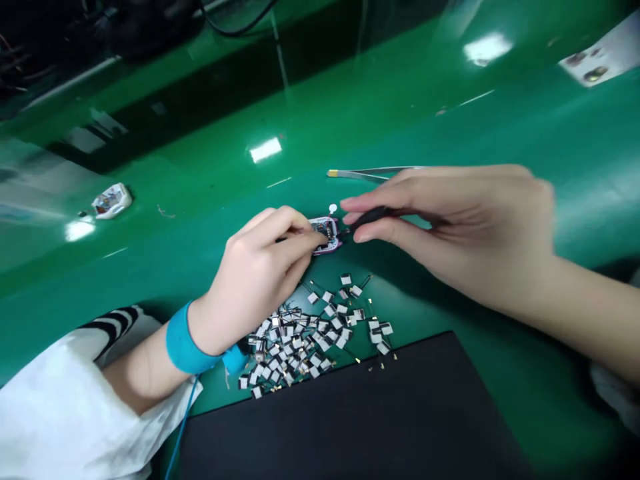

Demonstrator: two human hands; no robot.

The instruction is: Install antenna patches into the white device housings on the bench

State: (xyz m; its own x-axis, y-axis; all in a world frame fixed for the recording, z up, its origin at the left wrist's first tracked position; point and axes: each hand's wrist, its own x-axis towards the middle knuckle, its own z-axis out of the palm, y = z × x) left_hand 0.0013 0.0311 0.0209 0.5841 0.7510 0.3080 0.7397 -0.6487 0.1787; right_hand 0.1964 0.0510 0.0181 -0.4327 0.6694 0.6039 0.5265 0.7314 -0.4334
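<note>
My left hand (270, 250), with a blue wrist strap (187, 340), grips a small white and pink device (331, 235) with its circuit board showing. The fingers cover the device's left part. My right hand (465, 230) pinches a thin dark tool (373, 216) between thumb and fingers, its tip beside the device's right edge. A small white round piece (333, 209) sticks up at the device's upper edge. Metal tweezers (360, 175) with a yellow tip lie behind my right hand, partly hidden by it.
Below my hands lies a pile of small white-and-black parts (300, 340) with thin leads. A black mat (360, 413) fills the near edge. Another white device (113, 201) sits at the left, a white piece (603, 57) at the upper right. A dark cable (240, 32) is at the top.
</note>
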